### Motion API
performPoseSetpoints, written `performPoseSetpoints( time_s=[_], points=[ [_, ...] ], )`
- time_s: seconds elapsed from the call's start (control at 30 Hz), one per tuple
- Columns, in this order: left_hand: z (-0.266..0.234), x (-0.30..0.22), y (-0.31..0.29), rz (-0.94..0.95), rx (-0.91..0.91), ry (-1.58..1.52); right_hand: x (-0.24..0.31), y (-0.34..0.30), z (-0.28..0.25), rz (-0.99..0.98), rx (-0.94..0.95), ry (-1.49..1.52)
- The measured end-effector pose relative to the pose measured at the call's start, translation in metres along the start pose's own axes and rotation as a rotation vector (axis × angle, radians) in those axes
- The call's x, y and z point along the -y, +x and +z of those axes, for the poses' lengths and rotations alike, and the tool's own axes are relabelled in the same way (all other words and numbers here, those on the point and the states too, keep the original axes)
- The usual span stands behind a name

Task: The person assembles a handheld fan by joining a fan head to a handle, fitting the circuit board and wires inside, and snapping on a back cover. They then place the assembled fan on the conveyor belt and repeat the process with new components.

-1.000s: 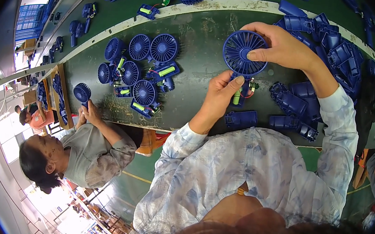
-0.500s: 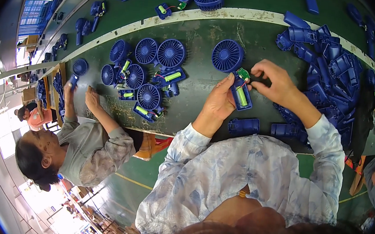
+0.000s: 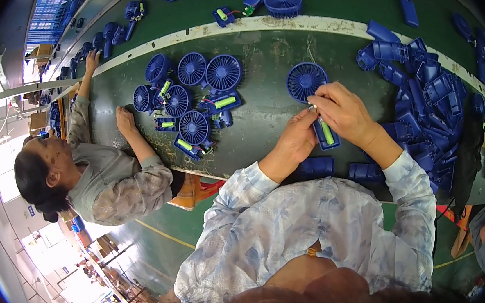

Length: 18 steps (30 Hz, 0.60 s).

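Note:
My left hand is closed around a blue fan handle shell with a green cylindrical battery lying in it. My right hand is bent over the shell's upper end, fingers pinched together against the left fingertips. A small pale bit shows between the fingertips; the green circuit board there is now hidden. Just beyond both hands a round blue fan head lies on the dark table, grille up. Nearer my body lie two blue shell pieces, one below the left hand, another below the right forearm.
Blue shells form a big heap on the right. Several fan heads with batteries and wires make a cluster to the left. Past a pale rail, a green surface bears more fan parts. A co-worker sits at left.
My right hand has moved left onto the shell's upper end, covering the circuit board. My left hand has turned with the shell. The co-worker's far hand now reaches out to the rail, away from a small fan.

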<state>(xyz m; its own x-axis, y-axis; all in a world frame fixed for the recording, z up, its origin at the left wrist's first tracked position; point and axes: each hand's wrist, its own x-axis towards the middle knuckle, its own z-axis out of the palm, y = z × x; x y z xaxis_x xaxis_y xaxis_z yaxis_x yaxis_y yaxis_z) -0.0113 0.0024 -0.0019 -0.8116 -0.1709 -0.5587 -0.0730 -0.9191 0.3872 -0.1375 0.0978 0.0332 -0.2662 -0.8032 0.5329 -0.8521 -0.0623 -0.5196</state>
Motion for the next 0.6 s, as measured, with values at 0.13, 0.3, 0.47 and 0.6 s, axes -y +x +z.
performPoseSetpoints(
  time_s=[0.13, 0.3, 0.47, 0.6],
  points=[
    [-0.012, 0.004, 0.002, -0.009, 0.007, 0.018, -0.001, -0.001, -0.001, 0.004, 0.02, -0.079],
    [-0.014, -0.002, 0.002, -0.033, 0.005, 0.096, 0.006, -0.003, -0.005, -0.055, -0.032, -0.243],
    [-0.007, -0.004, 0.001, -0.02, -0.058, 0.117, 0.006, -0.009, -0.007, -0.156, 0.0, -0.226],
    [-0.013, -0.007, 0.012, -0.052, -0.063, 0.183, 0.0, -0.01, -0.003, -0.051, -0.043, -0.059]
  ],
)
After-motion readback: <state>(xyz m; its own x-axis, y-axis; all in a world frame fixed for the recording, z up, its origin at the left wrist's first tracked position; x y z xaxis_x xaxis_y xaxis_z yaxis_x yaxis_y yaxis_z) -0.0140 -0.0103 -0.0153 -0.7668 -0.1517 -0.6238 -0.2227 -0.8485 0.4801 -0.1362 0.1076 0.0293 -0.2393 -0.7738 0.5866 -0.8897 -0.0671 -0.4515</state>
